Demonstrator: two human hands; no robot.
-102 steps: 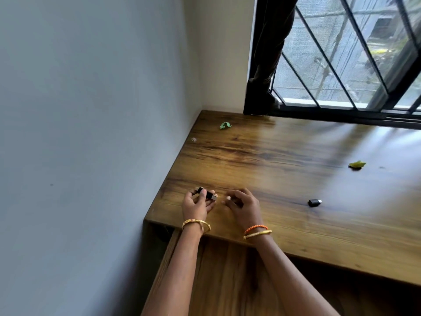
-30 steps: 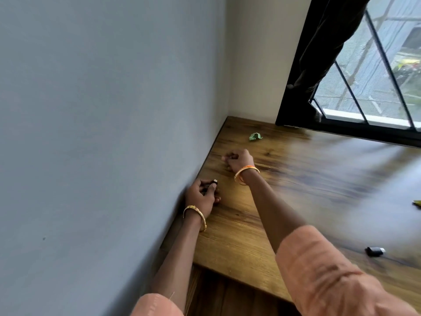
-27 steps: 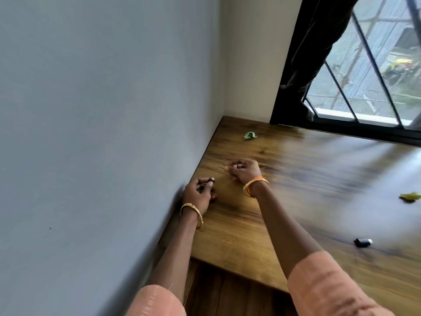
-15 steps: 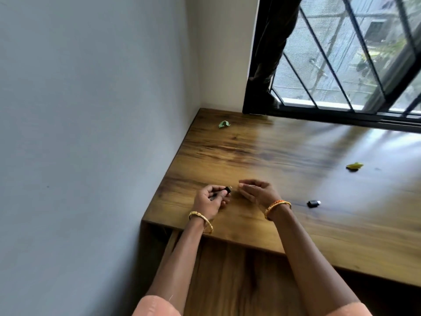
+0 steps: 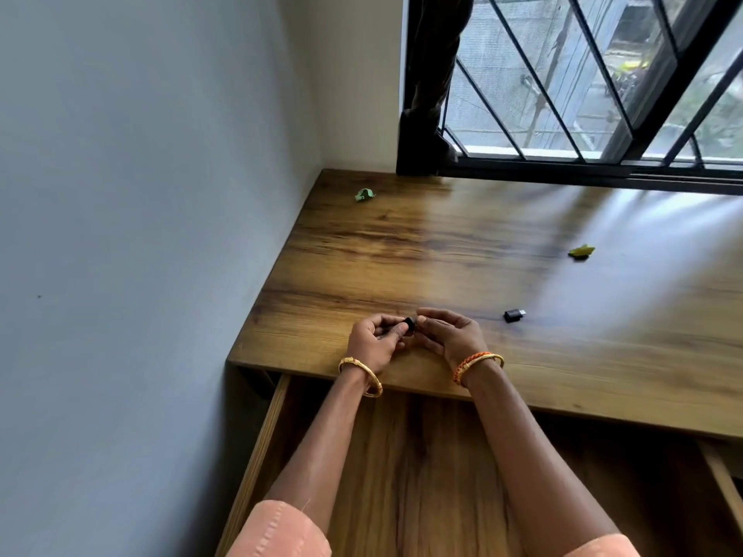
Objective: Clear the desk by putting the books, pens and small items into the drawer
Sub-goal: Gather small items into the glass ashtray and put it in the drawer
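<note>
— What is she holding?

— A small black thing [image 5: 409, 326]. Her left hand [image 5: 372, 344] pinches it with curled fingers. Her right hand [image 5: 450, 335] is right beside it, fingers bent and loose, tips almost on it. I can't tell if that hand holds anything.

— Where does it go?

— In the drawer [image 5: 422, 456], open just under her wrists.

— How should she do it?

— I think she should keep a firm pinch, pull both hands back over the drawer, go low, then let go so it won't bounce.

— Anything left on the desk [image 5: 442, 243]?

— A black plug [image 5: 514, 315] right of her right hand, a yellow bit [image 5: 581, 251] farther off, and a green bit [image 5: 364, 194] far ahead of her left hand.
</note>
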